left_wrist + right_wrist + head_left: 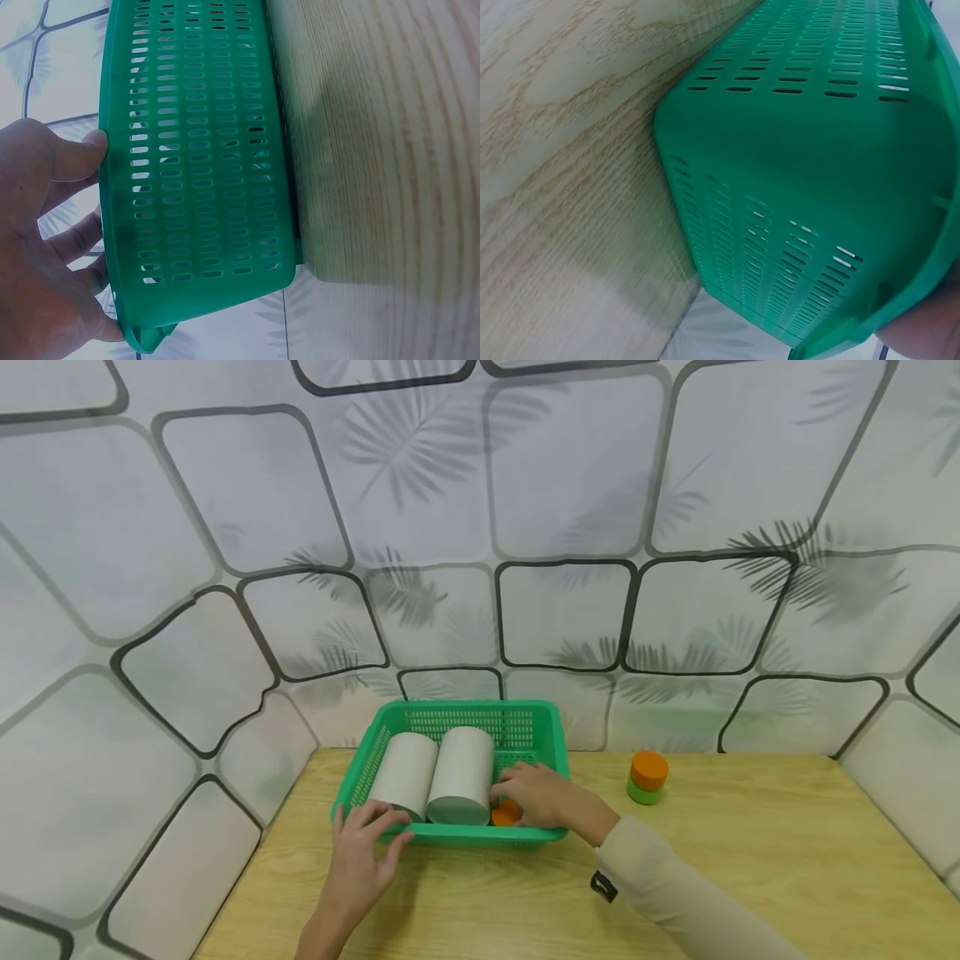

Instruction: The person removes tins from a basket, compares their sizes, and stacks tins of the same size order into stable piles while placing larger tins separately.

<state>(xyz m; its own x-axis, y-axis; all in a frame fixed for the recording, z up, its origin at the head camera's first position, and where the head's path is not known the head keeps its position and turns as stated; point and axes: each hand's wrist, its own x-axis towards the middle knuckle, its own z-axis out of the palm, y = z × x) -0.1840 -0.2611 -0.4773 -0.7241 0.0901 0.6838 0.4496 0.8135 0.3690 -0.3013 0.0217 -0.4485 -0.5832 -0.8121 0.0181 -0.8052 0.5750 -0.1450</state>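
A green plastic basket (480, 833) with slotted walls stands on the table, two white cylinders (403, 768) lying side by side in it. At its front left corner my left hand (362, 852) grips the rim, thumb outside and fingers over the edge; the left wrist view shows this hand (52, 232) at the rim too. My right hand (543, 795) reaches into the front right of the basket. Its curled fingers hold a round orange piece (506, 813), partly covered by the hand. In the right wrist view the basket wall (802, 150) hides most of that hand.
On the wooden table (720, 860), right of the basket, a small round orange piece (648, 768) sits on a green one (643, 792). A patterned wall covering (570, 610) rises behind the basket and along both sides.
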